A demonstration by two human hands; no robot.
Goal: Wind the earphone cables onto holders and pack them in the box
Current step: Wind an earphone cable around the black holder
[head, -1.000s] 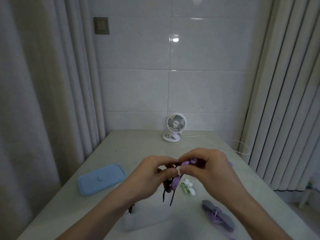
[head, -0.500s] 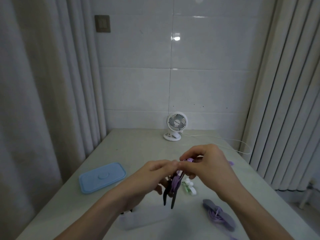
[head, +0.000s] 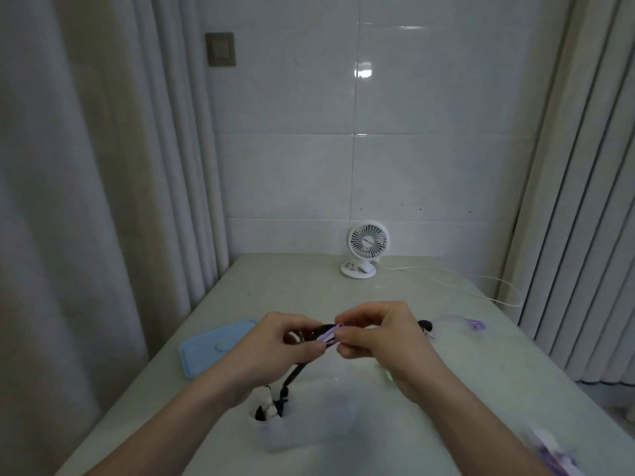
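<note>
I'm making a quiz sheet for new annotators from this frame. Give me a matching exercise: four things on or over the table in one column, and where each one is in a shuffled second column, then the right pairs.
Things:
1. blue lid
2. white fan
3. clear box
4. purple cable

Places:
A. at the far end of the table, near the tiled wall
B. pinched between the left hand and right hand, above the table
C. flat on the table, left of the hands
D. on the table's near part, below the hands

Pairs: 1-C, 2-A, 3-D, 4-B

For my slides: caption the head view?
Both hands wind purple cable onto a dark holder above the clear box.
</note>
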